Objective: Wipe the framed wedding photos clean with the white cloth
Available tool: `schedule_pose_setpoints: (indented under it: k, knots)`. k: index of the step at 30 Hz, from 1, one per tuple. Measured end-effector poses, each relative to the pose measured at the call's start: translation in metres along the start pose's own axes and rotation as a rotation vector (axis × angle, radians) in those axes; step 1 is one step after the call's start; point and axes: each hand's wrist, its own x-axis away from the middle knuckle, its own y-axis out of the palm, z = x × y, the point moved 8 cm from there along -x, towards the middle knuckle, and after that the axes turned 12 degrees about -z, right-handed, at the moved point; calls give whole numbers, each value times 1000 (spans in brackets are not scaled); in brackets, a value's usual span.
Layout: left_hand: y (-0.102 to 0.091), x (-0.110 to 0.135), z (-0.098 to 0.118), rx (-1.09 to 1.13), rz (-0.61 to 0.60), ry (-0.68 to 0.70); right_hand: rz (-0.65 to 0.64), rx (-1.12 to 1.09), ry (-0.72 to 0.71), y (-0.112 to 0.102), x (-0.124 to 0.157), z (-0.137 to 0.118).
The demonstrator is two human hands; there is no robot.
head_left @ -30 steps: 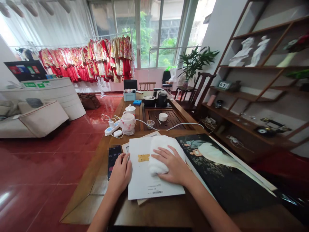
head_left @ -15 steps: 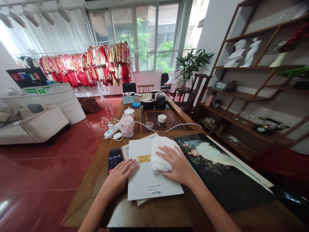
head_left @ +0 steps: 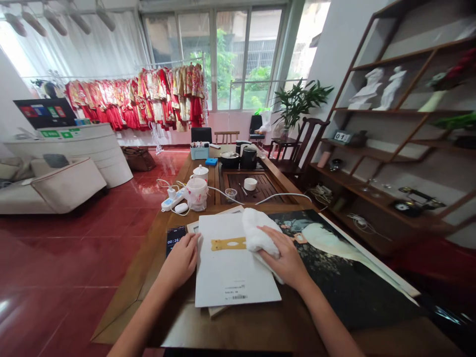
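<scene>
A white book (head_left: 223, 277) with a barcode and a yellow cartoon animal lies flat on the wooden table. Fingers bent and together, my left hand (head_left: 184, 255) holds the book's left edge and partly covers a phone (head_left: 174, 235) showing a timer. At the book's right side, my right hand (head_left: 284, 255) grips a bunched white towel (head_left: 256, 225), pressing it on the cover and over the right edge. Under the book, a pale frame (head_left: 219, 311) shows only at its corners. The towel hides the right end of the yellow picture.
To the right lies a large dark painting (head_left: 334, 277). Beyond the book stand a wrapped cup (head_left: 197, 194), a power strip (head_left: 173, 200), a lidded white cup (head_left: 201, 172) and a small white bowl (head_left: 250, 184) on the tea tray. A white cable crosses the table.
My right hand has slid the towel rightward, uncovering more of the yellow picture. My left hand has drawn back from lying flat on the cover to the book's left edge.
</scene>
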Motion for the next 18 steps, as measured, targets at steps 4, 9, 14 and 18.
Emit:
schedule_pose_setpoints:
  k: [4,9,14,18]
  knots:
    - [2,-21,-20,83,1,-281,12,0,-25,4,0,-2]
    - [8,-41,-29,96,-53,-502,17,21,-57,8,0,-4]
    - [13,-55,-39,137,-74,-594,-2,50,-98,12,0,-6]
    - [16,-60,-47,164,-73,-631,-29,45,-114,19,-1,-8]
